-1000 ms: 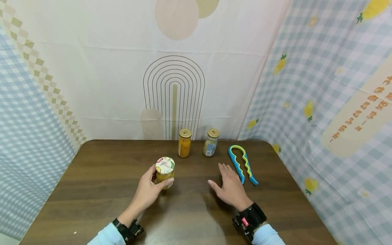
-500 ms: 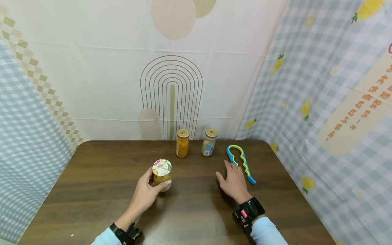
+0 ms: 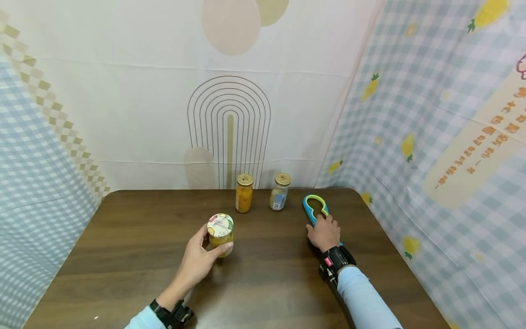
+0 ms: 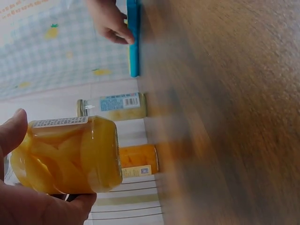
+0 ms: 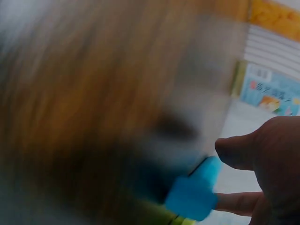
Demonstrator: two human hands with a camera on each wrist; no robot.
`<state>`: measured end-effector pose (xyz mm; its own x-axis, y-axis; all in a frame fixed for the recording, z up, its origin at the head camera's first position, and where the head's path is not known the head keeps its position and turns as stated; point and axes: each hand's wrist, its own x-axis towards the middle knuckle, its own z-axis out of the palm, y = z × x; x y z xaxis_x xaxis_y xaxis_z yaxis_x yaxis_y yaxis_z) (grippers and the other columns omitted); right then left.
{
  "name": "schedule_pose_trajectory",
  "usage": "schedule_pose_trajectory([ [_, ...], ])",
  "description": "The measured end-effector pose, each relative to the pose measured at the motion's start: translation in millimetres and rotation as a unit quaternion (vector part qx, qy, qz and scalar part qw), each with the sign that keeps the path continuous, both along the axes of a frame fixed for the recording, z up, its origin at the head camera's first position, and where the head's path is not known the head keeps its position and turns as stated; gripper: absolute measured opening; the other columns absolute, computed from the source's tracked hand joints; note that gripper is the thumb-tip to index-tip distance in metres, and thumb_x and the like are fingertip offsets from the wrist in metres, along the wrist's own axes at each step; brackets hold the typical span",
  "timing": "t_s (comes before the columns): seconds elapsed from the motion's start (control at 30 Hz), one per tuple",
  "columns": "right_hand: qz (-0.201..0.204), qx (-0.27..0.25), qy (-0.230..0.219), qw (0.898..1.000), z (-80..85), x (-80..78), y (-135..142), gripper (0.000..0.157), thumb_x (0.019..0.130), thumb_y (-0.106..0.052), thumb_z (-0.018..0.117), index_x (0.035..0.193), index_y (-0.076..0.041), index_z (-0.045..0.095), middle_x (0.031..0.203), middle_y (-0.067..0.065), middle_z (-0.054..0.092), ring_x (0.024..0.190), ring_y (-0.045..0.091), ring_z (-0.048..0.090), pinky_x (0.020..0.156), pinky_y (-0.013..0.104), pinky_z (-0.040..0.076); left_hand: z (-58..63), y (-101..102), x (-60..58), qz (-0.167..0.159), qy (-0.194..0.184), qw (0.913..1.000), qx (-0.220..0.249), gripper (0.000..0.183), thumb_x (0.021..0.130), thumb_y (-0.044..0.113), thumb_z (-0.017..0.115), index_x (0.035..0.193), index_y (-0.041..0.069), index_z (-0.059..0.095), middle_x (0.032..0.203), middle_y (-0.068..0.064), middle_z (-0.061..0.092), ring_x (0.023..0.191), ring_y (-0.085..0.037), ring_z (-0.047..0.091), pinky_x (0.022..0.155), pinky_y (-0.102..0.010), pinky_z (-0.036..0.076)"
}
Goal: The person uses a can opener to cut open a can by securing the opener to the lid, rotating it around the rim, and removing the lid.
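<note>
My left hand (image 3: 196,259) holds a glass jar (image 4: 70,154) of yellow fruit pieces, thumb on one side and fingers on the other. The jar is lifted off the table and has a white lid (image 3: 220,225) with a fruit print. On the right, my right hand (image 3: 324,233) grips a blue and lime-green U-shaped jar opener (image 3: 308,212) by its arms. Its rounded end points toward the back, and the hand covers most of the wavy inner edges. In the right wrist view, thumb and a finger lie on either side of a blue handle end (image 5: 192,199).
Two more jars stand near the table's back edge: one of orange fruit (image 3: 244,194) and a paler one (image 3: 280,193) with a blue label, both gold-lidded. A white cloth (image 3: 144,114) hangs behind the brown table (image 3: 144,228), with a checked cloth (image 3: 390,183) at the right.
My right hand has moved right onto the jar opener, its fingers going from spread to curled around it. The left hand keeps holding the jar in nearly the same place.
</note>
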<state>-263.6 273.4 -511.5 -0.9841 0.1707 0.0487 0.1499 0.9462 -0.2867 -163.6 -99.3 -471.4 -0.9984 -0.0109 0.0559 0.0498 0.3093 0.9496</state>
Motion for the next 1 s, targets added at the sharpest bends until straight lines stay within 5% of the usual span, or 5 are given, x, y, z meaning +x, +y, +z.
schedule_pose_trajectory([
  [0.27,-0.002,0.01,-0.016,1.0,-4.8,-0.7,14,0.044,0.104,-0.03,0.068,0.126,0.008,0.065,0.116,0.034,0.06,0.105,0.051,0.062,0.089,0.064,0.054,-3.5,-1,0.3,0.007,0.0,0.9999,0.01,0.074,0.089,0.026,0.089,0.152,0.011,0.053,0.145,-0.015,0.066,0.137,-0.034,0.063,0.116,-0.054,0.052],
  [0.6,-0.005,0.001,-0.029,1.0,2.6,-5.1,13,0.045,0.103,-0.029,0.068,0.129,0.007,0.063,0.118,0.033,0.06,0.111,0.05,0.061,0.086,0.064,0.056,-3.0,-2,-0.8,0.01,0.008,0.9999,0.006,0.074,0.088,0.029,0.09,0.151,0.012,0.054,0.146,-0.013,0.066,0.139,-0.034,0.062,0.118,-0.056,0.05],
  [1.0,0.013,0.012,-0.023,1.0,1.9,-2.5,14,0.032,0.104,-0.025,0.067,0.114,0.005,0.07,0.111,0.03,0.061,0.105,0.047,0.061,0.085,0.062,0.055,-2.7,-4,0.3,0.016,0.002,0.9997,0.016,0.069,0.088,0.023,0.09,0.148,0.013,0.057,0.143,-0.012,0.067,0.136,-0.031,0.064,0.117,-0.051,0.051],
])
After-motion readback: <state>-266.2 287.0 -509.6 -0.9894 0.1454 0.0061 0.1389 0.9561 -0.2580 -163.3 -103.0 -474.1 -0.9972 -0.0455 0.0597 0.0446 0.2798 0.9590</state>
